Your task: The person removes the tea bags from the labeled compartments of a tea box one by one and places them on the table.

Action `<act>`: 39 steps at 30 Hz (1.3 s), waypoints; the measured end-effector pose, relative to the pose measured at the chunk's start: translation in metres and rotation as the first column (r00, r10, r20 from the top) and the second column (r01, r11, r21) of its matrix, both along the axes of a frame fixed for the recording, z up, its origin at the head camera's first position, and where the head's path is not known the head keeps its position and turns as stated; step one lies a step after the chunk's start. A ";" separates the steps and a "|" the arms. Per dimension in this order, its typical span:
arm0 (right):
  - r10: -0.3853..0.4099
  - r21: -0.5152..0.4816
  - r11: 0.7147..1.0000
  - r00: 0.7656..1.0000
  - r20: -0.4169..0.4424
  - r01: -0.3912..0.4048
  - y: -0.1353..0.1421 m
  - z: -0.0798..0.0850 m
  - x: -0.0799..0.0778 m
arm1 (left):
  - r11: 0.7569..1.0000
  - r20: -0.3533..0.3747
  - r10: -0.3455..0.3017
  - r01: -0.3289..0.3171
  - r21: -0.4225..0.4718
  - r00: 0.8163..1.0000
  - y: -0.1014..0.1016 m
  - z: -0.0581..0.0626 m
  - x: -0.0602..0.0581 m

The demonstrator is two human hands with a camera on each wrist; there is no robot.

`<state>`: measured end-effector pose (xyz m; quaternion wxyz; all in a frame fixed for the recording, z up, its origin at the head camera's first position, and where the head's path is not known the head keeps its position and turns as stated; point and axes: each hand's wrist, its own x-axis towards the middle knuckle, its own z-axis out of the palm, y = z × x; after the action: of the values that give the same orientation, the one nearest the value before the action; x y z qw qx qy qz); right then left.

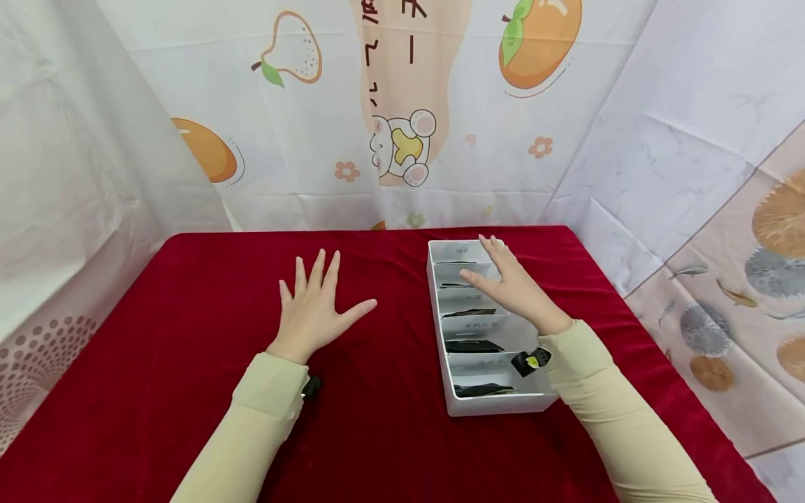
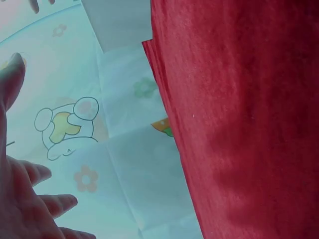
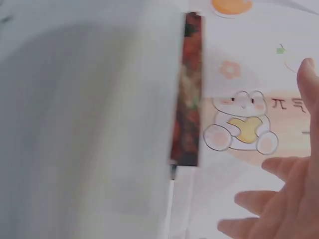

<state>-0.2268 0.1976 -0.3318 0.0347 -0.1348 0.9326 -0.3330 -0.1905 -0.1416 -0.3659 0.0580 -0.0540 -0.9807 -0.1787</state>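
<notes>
A long white box point(image 1: 503, 405) with several compartments stands on the red cloth, right of the middle in the head view. Thin dark packets point(image 1: 474, 346) lie in its compartments, and the dividers carry small labels. My right hand point(image 1: 516, 290) is spread over the far right part of the box, hiding some of it, with nothing held. In the right wrist view, a packet's patterned reddish edge point(image 3: 188, 94) shows beside a blurred pale wall. My left hand point(image 1: 309, 318) hovers above the cloth left of the box, fingers splayed and holding nothing.
A red cloth point(image 1: 189, 335) covers the table. Behind it hangs a white curtain point(image 1: 302, 154) printed with fruit and a cartoon animal. Pale sheets point(image 1: 63, 140) close off the left side, and a patterned sheet point(image 1: 711, 314) hangs at the right. Each wrist carries a small dark camera point(image 1: 531, 360).
</notes>
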 end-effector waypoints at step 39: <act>0.071 -0.441 0.897 0.980 0.188 0.020 0.085 0.016 0.009 | 0.993 -0.104 -0.090 0.098 0.069 0.990 0.019 -0.003 0.007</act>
<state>-0.2178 0.2824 -0.3155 0.1006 -0.1174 0.8230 -0.5466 -0.1839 -0.1222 -0.3690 0.1010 -0.1069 -0.9656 -0.2145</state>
